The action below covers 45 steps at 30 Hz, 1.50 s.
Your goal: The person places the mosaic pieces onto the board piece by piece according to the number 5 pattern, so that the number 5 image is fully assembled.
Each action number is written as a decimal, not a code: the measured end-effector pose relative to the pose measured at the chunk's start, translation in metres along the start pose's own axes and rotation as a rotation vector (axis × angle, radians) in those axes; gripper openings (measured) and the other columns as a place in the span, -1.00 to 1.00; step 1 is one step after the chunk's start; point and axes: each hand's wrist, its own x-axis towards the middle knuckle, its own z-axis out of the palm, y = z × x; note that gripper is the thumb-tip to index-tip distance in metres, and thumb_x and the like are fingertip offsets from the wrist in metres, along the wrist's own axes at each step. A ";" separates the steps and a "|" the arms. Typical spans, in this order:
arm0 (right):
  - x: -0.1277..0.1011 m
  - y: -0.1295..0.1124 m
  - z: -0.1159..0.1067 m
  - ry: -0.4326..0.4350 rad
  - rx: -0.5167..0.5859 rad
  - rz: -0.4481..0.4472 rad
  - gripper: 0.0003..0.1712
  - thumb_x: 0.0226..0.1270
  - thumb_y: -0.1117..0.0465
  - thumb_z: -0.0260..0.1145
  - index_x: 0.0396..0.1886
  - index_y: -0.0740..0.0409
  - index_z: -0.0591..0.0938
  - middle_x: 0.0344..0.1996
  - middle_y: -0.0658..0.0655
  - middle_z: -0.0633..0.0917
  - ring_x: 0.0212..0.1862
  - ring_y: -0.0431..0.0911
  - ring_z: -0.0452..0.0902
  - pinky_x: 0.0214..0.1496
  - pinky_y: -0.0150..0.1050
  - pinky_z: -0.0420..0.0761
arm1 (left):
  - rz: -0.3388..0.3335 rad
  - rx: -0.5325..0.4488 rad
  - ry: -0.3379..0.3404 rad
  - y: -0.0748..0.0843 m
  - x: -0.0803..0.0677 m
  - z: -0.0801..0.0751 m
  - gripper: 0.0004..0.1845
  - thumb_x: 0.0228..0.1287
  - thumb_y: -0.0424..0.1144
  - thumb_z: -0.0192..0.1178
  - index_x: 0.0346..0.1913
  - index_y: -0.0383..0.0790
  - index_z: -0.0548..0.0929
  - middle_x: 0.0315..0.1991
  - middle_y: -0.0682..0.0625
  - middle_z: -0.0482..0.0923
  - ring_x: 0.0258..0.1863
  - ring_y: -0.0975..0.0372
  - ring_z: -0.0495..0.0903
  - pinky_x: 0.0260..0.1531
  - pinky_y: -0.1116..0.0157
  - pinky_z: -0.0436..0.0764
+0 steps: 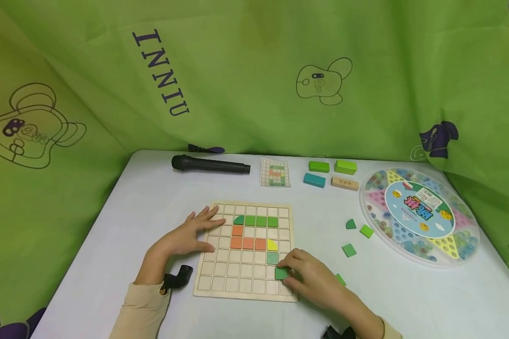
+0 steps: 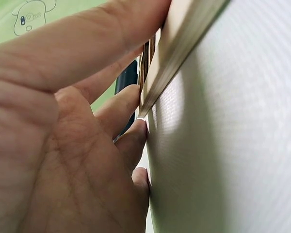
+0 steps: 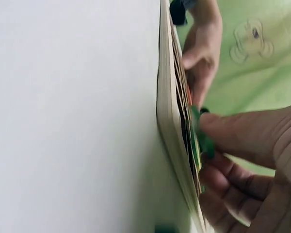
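Observation:
A wooden grid board [image 1: 218,284] lies on the white table. My left hand [image 1: 185,238] rests on its left edge with spread fingers. In the right wrist view, my right hand [image 1: 316,278] pinches a green tile [image 1: 281,273] between thumb and fingers, low over the lower right cells. Set in the grid are a green quarter-round tile [image 1: 239,220] followed by several green squares [image 1: 261,221], several orange squares [image 1: 248,243], a yellow rounded tile [image 1: 272,245] and a pale green square [image 1: 273,258]. The right hand partly covers the board's right edge.
Right of the board lie a dark green quarter-round tile [image 1: 350,224], green squares [image 1: 349,250] and a green piece [image 1: 341,279] partly behind my right hand. Farther back are a black microphone [image 1: 212,165], a pattern card [image 1: 275,173], small blocks [image 1: 314,180] and a round game box [image 1: 420,216].

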 end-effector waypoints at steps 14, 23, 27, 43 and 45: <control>0.010 -0.001 0.007 0.028 0.001 -0.023 -0.67 0.13 0.10 0.42 -0.07 0.01 0.66 -0.16 -0.15 0.57 -0.14 -0.33 0.42 -0.10 -0.38 0.57 | 0.002 0.012 0.007 -0.004 0.001 0.003 -0.19 0.00 -0.07 0.41 0.38 -0.01 0.35 0.53 -0.09 -0.14 0.50 -0.09 -0.29 0.42 -0.14 -0.35; -0.025 0.034 -0.031 0.161 0.032 0.059 -0.65 0.05 0.26 0.47 -0.10 0.04 0.67 -0.16 -0.17 0.64 -0.09 -0.24 0.58 -0.07 -0.26 0.65 | 0.006 0.020 0.005 -0.003 0.004 0.002 -0.19 0.01 -0.09 0.40 0.38 -0.01 0.34 0.53 -0.08 -0.14 0.50 -0.09 -0.29 0.42 -0.14 -0.34; -0.051 0.037 -0.029 0.142 0.056 0.057 -0.63 0.02 0.29 0.47 -0.11 0.04 0.65 -0.21 -0.16 0.65 -0.24 -0.31 0.53 -0.21 -0.37 0.62 | -0.001 0.019 0.004 -0.003 0.003 0.001 -0.19 0.01 -0.10 0.40 0.38 -0.02 0.34 0.53 -0.09 -0.14 0.50 -0.09 -0.29 0.41 -0.15 -0.34; -0.067 0.021 -0.006 0.112 0.015 0.137 -0.65 -0.11 0.25 0.53 -0.33 -0.05 0.56 -0.31 -0.26 0.47 -0.31 -0.42 0.38 -0.29 -0.46 0.56 | 0.010 0.006 0.003 -0.002 0.002 0.001 -0.18 -0.02 -0.08 0.42 0.37 -0.07 0.36 0.52 -0.13 -0.11 0.50 -0.10 -0.28 0.41 -0.15 -0.35; -0.066 0.021 -0.007 0.105 0.008 0.134 -0.64 -0.11 0.24 0.54 -0.37 -0.08 0.52 -0.35 -0.27 0.45 -0.32 -0.42 0.36 -0.30 -0.47 0.54 | 0.007 0.002 0.004 -0.001 0.002 0.001 -0.19 -0.02 -0.09 0.42 0.37 -0.08 0.37 0.52 -0.14 -0.11 0.50 -0.10 -0.28 0.41 -0.15 -0.35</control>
